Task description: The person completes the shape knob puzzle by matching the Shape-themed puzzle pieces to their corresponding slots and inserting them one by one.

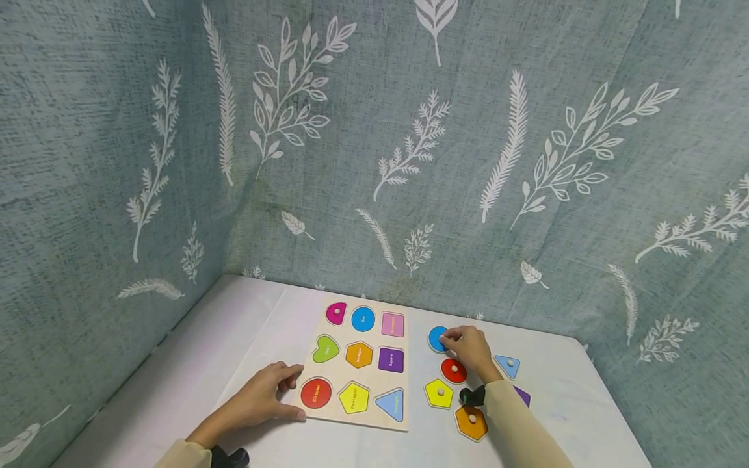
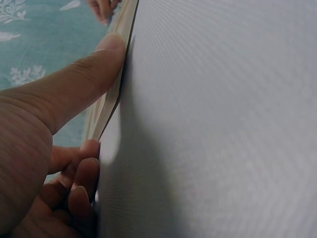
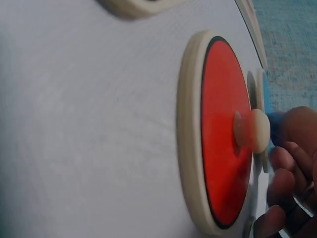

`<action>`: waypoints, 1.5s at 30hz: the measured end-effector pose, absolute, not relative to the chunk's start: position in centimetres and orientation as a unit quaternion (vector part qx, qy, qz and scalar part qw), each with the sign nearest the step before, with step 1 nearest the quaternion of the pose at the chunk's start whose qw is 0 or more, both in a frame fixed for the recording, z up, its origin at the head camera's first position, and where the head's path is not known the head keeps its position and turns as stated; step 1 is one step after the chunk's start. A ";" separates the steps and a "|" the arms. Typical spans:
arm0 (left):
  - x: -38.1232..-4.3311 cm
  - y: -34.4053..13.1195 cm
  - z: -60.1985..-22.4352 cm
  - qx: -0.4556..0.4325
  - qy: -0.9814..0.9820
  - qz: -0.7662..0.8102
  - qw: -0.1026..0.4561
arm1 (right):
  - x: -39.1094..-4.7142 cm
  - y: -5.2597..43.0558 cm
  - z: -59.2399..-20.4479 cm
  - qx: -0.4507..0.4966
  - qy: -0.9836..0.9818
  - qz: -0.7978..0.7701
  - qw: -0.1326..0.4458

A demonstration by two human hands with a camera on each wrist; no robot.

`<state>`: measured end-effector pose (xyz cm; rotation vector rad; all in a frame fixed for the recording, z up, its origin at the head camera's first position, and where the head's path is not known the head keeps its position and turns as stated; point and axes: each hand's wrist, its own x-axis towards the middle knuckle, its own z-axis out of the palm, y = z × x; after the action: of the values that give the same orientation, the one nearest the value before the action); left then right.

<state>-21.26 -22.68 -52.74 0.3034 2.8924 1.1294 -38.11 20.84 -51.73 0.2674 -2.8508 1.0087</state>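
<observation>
The wooden shape puzzle board (image 1: 341, 372) lies flat, with coloured shapes and printed names. My left hand (image 1: 270, 392) holds its near left corner. In the left wrist view the thumb (image 2: 94, 64) presses one board edge, with the other fingers (image 2: 85, 178) curled beside the corner. Right of the board, my right hand (image 1: 469, 350) pinches the knob of the blue round piece (image 1: 435, 339). In the right wrist view the red round piece (image 3: 220, 139) with its pale knob stands close in front of those fingertips. A magenta half-round piece (image 1: 336, 314) with a knob sits in the board.
Below the blue piece lie a yellow pentagon piece (image 1: 439, 394) and an orange hexagon piece (image 1: 471, 424). Past the right wrist is a light blue triangle piece (image 1: 508, 365). My sleeve partly hides a purple piece (image 1: 523, 395). Leaf-patterned cloth (image 1: 374, 162) hangs behind the white table (image 1: 257, 318).
</observation>
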 end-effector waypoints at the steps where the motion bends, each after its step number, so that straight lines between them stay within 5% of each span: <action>1: -21.3 -22.7 -52.7 0.098 0.927 0.362 0.011 | -38.1 20.9 -51.7 0.088 -0.938 0.331 0.056; 45: -21.4 -22.4 -52.5 0.088 0.932 0.351 0.012 | -36.9 18.3 -49.2 0.170 -0.922 0.334 0.095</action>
<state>-21.41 -22.39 -52.55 0.2735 2.9063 1.0936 -36.87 18.26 -49.19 0.5034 -2.7346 0.9902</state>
